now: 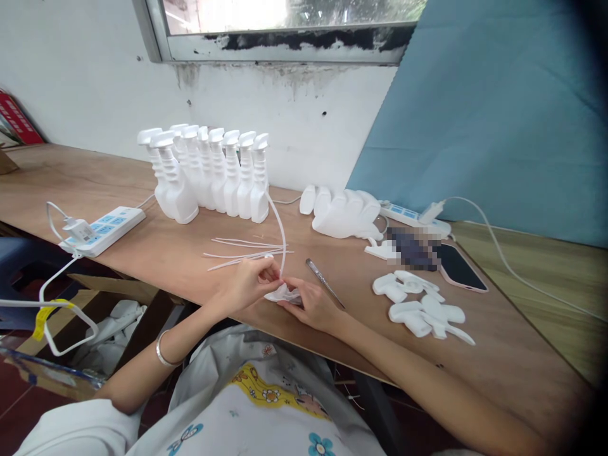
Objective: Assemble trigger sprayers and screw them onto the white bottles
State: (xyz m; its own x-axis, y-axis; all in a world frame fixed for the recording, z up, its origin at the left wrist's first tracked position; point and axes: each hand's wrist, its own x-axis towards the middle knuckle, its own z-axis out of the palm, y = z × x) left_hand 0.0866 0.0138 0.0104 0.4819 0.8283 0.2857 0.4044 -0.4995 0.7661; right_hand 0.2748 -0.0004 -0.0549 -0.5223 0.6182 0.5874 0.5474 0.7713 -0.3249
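Observation:
My left hand [249, 283] pinches the lower end of a thin white dip tube [281, 231] that curves up over the wooden table [156, 247]. My right hand [311, 303] holds a white spray trigger head [284, 294] against the table's front edge. The tube's end meets the trigger head between my two hands. Both hands have their fingers closed.
A row of assembled white spray bottles [209, 174] stands at the back; empty bottles [344, 212] lie to the right. Loose tubes [247, 250], a metal tool [323, 278], a pile of trigger heads [422, 307], a phone [458, 266], two power strips [107, 228] and a cardboard box [107, 316] are around.

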